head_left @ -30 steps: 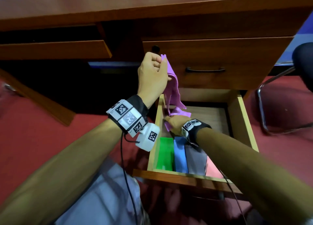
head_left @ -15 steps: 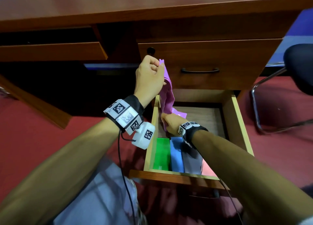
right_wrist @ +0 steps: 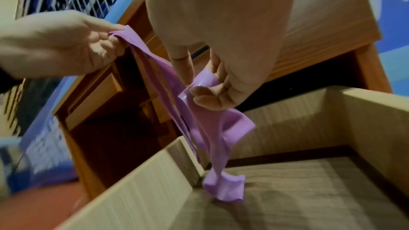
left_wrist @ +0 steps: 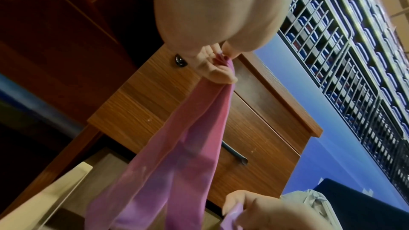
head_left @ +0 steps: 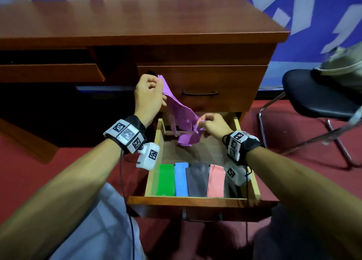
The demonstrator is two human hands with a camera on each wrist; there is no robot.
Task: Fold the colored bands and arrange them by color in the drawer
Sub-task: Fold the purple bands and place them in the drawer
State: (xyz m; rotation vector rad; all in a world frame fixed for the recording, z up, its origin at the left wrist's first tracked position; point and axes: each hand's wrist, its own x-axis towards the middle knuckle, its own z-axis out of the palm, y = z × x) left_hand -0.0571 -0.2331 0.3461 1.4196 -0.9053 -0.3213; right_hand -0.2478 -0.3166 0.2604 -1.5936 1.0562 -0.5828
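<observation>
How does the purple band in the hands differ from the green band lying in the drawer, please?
The purple stretchy band hangs crumpled and unfolded; the green band lies flat, folded into a neat rectangle. The purple band is held in the air by the left hand and right hand; nothing touches the green band, which rests at the left end of the row in the wooden drawer.

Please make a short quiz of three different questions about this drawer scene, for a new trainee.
1. True or false: the purple band lies folded flat in the drawer.
2. Which band lies nearest the drawer's left wall? A green B blue C pink
3. Fill in: the left hand pinches the band's ____ end.

Key
1. False: both hands hold it up; the right hand has its lower part.
2. A, the green band.
3. Upper.
</observation>
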